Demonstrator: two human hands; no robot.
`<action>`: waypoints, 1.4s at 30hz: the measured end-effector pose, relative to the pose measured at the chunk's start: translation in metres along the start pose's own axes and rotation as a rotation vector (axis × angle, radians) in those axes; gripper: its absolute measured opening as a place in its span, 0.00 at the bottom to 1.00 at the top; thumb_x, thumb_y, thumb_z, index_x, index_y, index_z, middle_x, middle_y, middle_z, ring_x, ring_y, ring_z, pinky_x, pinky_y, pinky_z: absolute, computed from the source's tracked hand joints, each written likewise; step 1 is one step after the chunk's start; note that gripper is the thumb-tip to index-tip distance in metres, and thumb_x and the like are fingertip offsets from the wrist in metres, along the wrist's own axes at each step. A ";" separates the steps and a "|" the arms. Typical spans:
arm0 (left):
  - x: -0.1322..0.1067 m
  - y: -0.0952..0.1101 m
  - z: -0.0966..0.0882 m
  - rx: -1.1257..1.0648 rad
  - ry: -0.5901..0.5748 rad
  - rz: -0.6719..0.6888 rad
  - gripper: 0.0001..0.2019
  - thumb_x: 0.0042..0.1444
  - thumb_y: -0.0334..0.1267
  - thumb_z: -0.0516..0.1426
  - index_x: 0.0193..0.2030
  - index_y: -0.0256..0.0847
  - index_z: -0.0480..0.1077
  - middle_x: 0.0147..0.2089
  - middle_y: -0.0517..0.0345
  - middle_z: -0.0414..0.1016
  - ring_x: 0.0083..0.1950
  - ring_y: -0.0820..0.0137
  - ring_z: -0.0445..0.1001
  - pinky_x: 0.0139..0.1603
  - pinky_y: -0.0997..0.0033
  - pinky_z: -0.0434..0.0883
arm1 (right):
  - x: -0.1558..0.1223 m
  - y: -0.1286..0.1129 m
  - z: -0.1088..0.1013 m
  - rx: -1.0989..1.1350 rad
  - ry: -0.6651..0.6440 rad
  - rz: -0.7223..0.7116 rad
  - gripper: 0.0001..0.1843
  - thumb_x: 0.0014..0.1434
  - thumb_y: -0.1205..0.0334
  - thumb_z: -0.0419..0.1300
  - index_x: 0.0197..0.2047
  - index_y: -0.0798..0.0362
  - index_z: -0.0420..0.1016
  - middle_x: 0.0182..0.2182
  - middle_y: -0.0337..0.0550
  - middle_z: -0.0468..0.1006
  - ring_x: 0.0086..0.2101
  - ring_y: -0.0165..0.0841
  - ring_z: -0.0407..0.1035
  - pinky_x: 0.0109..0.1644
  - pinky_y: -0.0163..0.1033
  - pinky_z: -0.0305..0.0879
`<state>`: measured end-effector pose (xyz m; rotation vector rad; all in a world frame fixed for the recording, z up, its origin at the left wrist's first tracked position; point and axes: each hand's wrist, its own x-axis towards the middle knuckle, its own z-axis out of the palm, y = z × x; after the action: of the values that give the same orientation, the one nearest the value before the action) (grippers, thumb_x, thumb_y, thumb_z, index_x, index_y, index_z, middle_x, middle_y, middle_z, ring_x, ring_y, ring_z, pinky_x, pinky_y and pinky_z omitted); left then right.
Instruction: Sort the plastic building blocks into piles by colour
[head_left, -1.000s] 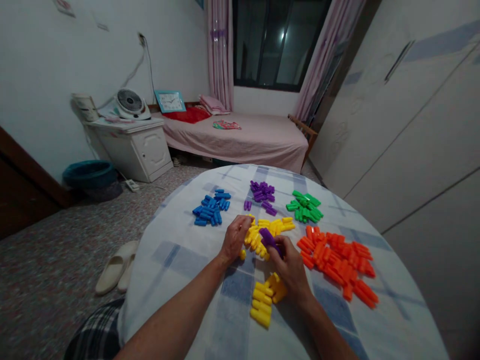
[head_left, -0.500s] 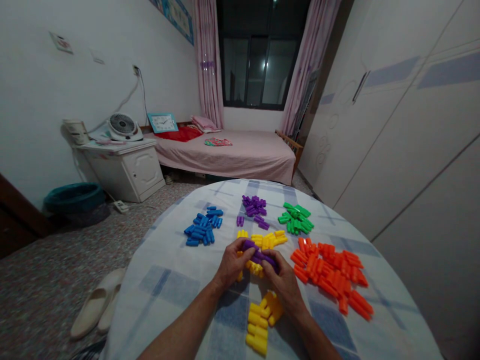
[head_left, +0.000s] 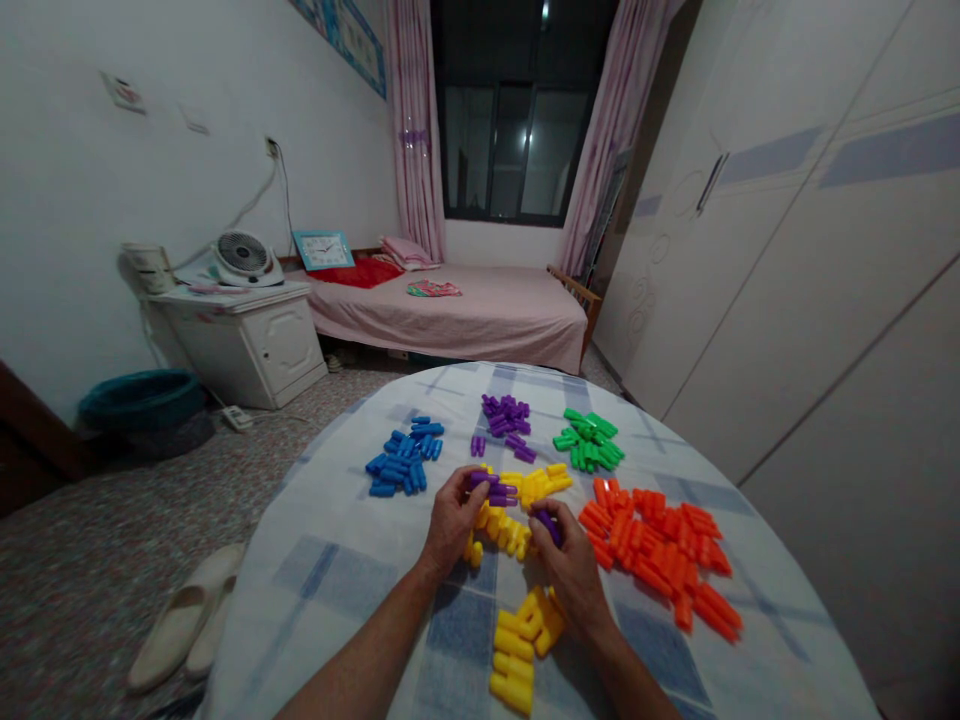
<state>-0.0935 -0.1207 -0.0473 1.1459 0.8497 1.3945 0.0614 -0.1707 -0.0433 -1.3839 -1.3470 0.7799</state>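
My left hand (head_left: 451, 522) is closed on some purple plastic building blocks (head_left: 501, 492), tube-shaped and joined together. A separate purple building block (head_left: 550, 528) is pinched in my right hand (head_left: 568, 562), partly covered by the fingers. A gap parts the two hands. Below and between them lies a row of yellow blocks (head_left: 506, 530), with another yellow cluster (head_left: 536, 484) just behind. Nearer to me, more yellow blocks (head_left: 514, 655) rest on the table beside my right forearm. A pile of loose purple blocks (head_left: 506, 414) lies farther back.
Blue blocks (head_left: 405, 458) lie on the left of the round table's checked cloth (head_left: 330, 610). Green blocks (head_left: 589, 440) are at the back right, and a large orange pile (head_left: 664, 550) spreads to the right. Beyond the table stands a bed (head_left: 480, 320).
The purple blocks, held together between both hands before, are now apart: several in my left hand, one in my right. My left hand has shifted slightly left.
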 end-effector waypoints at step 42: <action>0.004 0.007 -0.012 0.330 0.043 0.181 0.10 0.52 0.42 0.58 0.38 0.39 0.75 0.37 0.55 0.75 0.40 0.69 0.73 0.42 0.71 0.69 | 0.012 -0.004 -0.024 0.311 -0.115 0.100 0.18 0.52 0.48 0.59 0.39 0.53 0.74 0.25 0.38 0.72 0.26 0.29 0.63 0.31 0.35 0.60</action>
<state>-0.1066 -0.1163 -0.0435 1.4789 1.0557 1.4644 0.0846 -0.1646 -0.0309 -1.1798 -1.1900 1.1007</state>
